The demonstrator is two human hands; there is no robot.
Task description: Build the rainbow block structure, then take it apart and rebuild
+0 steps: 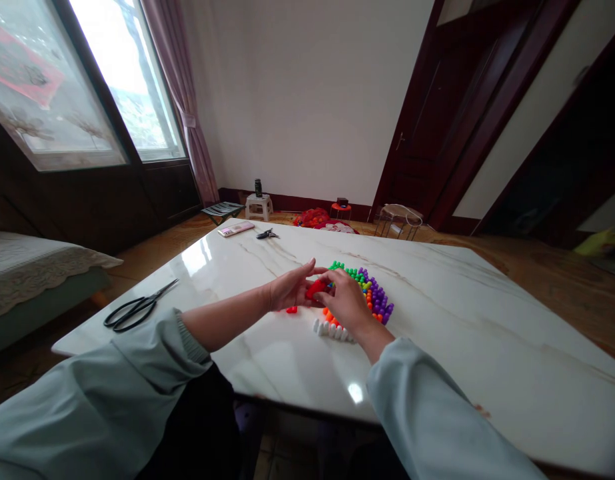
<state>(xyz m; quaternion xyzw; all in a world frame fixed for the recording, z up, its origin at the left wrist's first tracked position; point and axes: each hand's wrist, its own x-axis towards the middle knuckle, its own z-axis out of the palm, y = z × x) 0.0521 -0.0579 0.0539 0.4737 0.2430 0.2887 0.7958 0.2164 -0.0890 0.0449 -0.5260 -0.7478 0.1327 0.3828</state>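
Observation:
A cluster of small plastic beads [374, 297] in green, purple, orange and white lies on the white marble table [437, 320]. My left hand [287, 290] and my right hand [344, 300] meet at the cluster's left side, both with fingers pinched around a red bead piece [317, 288]. A row of white beads [330, 329] sits just below my right hand. One loose red bead [291, 309] lies on the table under my left hand.
Black scissors [137, 310] lie near the table's left edge. A pink phone [236, 229] and a set of keys [267, 234] rest at the far edge. Beyond the table stand a small white stool [258, 205], a red stool [341, 209] and a wire stool [400, 219].

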